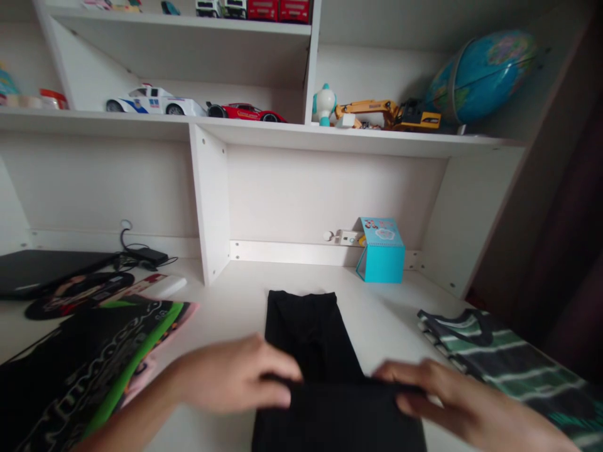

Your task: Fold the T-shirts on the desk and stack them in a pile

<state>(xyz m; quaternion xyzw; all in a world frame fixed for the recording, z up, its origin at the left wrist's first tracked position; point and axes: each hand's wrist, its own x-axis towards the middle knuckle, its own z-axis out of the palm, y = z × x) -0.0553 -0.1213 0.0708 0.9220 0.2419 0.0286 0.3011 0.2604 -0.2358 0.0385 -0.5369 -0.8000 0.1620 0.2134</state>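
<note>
A black garment [311,333] lies lengthwise on the white desk [226,307] in front of me, its near part folded into a thick edge. My left hand [235,373] grips that folded edge on the left, fingers curled over the cloth. My right hand [424,389] holds the same fold on the right, fingers pressed onto it. Both hands are slightly blurred by motion.
A black and green printed garment pile [89,364] lies at the left, a green striped garment [499,358] at the right. A turquoise box [381,251] stands at the back, a laptop [42,270] far left. Toy cars [155,102], an excavator [391,114] and a globe [485,75] sit on shelves above.
</note>
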